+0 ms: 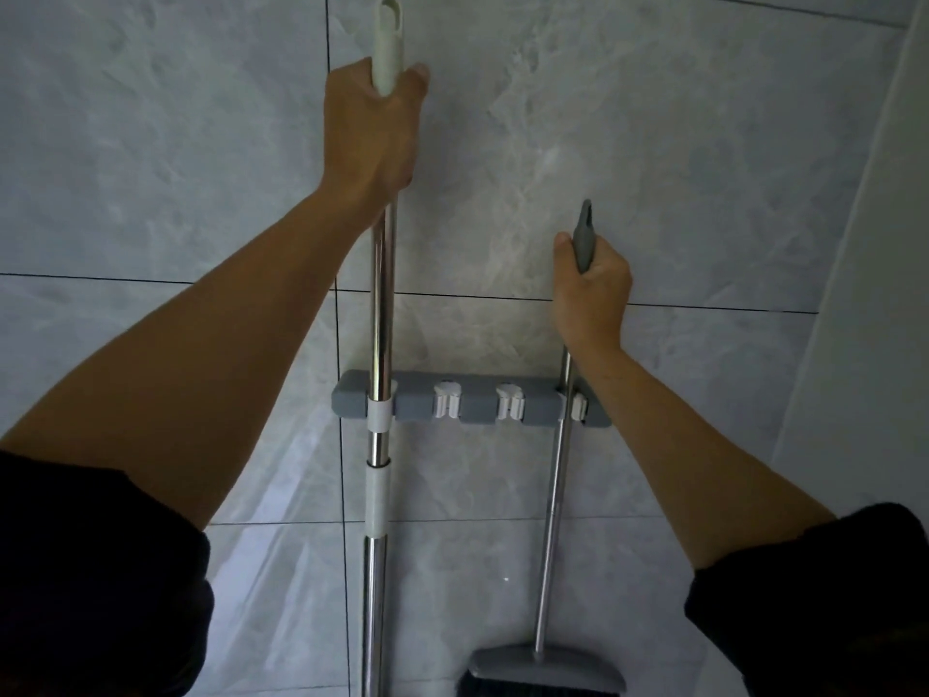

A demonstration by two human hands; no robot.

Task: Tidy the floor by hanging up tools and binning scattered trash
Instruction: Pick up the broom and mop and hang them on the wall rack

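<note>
A grey wall rack (477,402) with white clips is fixed to the tiled wall. My left hand (374,125) grips the white top of a long chrome pole (380,319), which sits in the rack's leftmost clip; its lower end runs out of view. My right hand (590,291) holds the grey handle of a broom (553,520). The broom's thin metal shaft lies at the rightmost clip, and its grey head (545,674) with dark bristles hangs at the bottom edge of the view.
Two white clips (446,397) (509,398) in the middle of the rack hold nothing. The wall is grey marble-look tile (678,168) with dark grout lines. A lighter wall (885,294) meets it at a corner on the right.
</note>
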